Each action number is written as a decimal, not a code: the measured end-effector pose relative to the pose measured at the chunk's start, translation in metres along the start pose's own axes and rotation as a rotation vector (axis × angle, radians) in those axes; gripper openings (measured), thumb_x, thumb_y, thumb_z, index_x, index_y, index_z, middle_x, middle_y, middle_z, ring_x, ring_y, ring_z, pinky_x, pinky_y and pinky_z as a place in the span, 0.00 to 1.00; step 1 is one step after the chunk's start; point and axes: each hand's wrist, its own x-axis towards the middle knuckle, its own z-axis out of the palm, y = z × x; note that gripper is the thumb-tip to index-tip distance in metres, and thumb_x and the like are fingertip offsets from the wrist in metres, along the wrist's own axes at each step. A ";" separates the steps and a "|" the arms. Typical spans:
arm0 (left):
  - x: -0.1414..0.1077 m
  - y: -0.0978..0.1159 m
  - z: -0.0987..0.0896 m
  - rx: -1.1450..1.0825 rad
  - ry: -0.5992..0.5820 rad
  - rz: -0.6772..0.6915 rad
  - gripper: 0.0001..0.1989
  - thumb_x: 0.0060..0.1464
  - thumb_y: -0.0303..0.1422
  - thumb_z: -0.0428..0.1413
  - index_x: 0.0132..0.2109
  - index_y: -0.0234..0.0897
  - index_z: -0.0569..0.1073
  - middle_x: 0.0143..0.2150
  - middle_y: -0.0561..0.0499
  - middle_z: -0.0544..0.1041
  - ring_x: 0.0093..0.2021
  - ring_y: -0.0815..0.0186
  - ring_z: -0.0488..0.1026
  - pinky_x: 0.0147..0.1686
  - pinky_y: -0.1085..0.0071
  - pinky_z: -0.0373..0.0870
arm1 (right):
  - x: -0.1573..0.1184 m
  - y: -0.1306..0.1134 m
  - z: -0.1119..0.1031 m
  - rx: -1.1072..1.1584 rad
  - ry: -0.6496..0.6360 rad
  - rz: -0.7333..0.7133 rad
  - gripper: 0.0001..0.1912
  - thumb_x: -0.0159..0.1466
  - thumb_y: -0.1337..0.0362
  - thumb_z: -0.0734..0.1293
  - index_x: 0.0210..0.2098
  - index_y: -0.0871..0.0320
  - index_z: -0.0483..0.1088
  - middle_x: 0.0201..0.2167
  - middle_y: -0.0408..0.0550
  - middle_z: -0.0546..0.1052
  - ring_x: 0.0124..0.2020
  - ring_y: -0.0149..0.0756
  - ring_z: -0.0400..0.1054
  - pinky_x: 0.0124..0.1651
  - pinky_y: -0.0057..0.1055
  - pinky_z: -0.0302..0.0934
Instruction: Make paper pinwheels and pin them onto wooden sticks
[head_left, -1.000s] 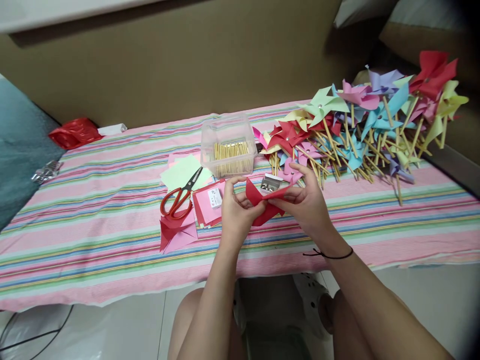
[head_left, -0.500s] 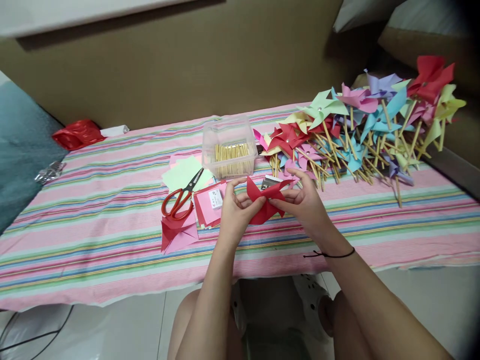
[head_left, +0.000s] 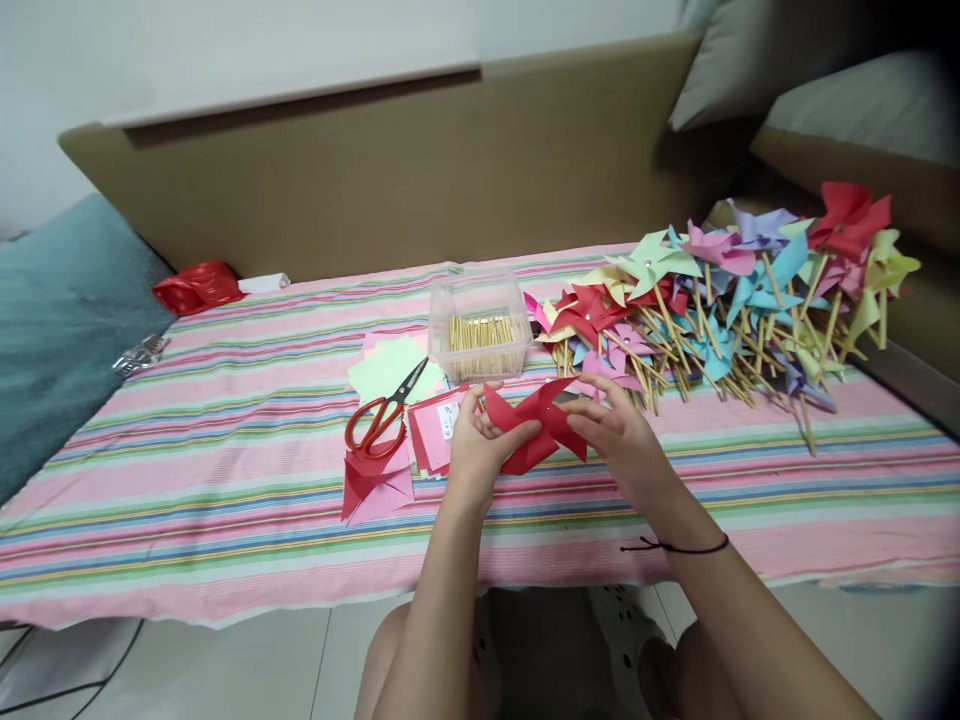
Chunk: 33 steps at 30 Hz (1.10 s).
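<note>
Above the near part of the cloth, a red paper pinwheel head [head_left: 534, 425] is held up, its blades folded to the middle and no stick visible on it. My left hand [head_left: 482, 445] pinches it from the left, the thumb lying across the front near the centre. At its right edge is my right hand [head_left: 619, 430], thumb against a blade and the other fingers partly spread behind. Just left of my left hand lie a stack of red and pink paper squares [head_left: 429, 435] with a small white box [head_left: 448, 420] on top, partly hidden by that hand.
Red-handled scissors [head_left: 386, 410] rest over pale green sheets [head_left: 394, 370] and folded red and pink paper [head_left: 377, 485]. Behind stands a clear plastic box [head_left: 480, 362] of short wooden sticks. Many finished pinwheels [head_left: 712, 300] pile up on the right. A red plastic bag [head_left: 199, 290] lies far left.
The view has tilted up, so everything sits lower. My right thumb has moved off the pinwheel's centre to its right edge, while my left hand keeps its pinch.
</note>
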 end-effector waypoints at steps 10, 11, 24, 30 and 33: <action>-0.007 0.005 -0.012 -0.379 -0.021 -0.061 0.36 0.33 0.27 0.71 0.50 0.41 0.63 0.31 0.56 0.78 0.28 0.71 0.76 0.31 0.76 0.72 | 0.028 -0.009 0.023 -0.094 0.110 -0.123 0.16 0.58 0.54 0.72 0.42 0.54 0.70 0.34 0.47 0.80 0.35 0.36 0.75 0.43 0.35 0.69; -0.009 0.005 -0.012 -0.386 -0.044 -0.078 0.37 0.32 0.27 0.71 0.50 0.41 0.63 0.31 0.56 0.78 0.27 0.71 0.75 0.30 0.76 0.71 | 0.038 -0.013 0.028 -0.135 0.104 -0.153 0.15 0.58 0.54 0.71 0.40 0.55 0.71 0.34 0.48 0.80 0.35 0.37 0.76 0.43 0.36 0.70; -0.019 -0.005 -0.015 -0.545 -0.326 -0.184 0.42 0.21 0.17 0.71 0.48 0.39 0.68 0.21 0.60 0.76 0.18 0.75 0.71 0.20 0.84 0.67 | 0.234 0.000 0.112 -1.405 -0.268 0.223 0.11 0.65 0.62 0.68 0.42 0.64 0.72 0.42 0.51 0.77 0.42 0.37 0.73 0.46 0.38 0.68; -0.018 -0.006 -0.024 -0.564 -0.381 -0.207 0.45 0.17 0.15 0.72 0.49 0.39 0.69 0.21 0.58 0.76 0.17 0.75 0.70 0.19 0.83 0.68 | 0.253 0.032 0.108 -1.444 -0.333 0.474 0.12 0.66 0.60 0.67 0.43 0.63 0.71 0.39 0.48 0.76 0.36 0.33 0.73 0.39 0.34 0.70; -0.018 -0.007 -0.027 -0.555 -0.356 -0.181 0.45 0.18 0.17 0.72 0.49 0.39 0.69 0.21 0.58 0.76 0.18 0.75 0.69 0.20 0.83 0.68 | 0.255 0.034 0.104 -1.387 -0.332 0.472 0.11 0.66 0.60 0.67 0.41 0.64 0.72 0.36 0.46 0.77 0.33 0.31 0.73 0.37 0.32 0.70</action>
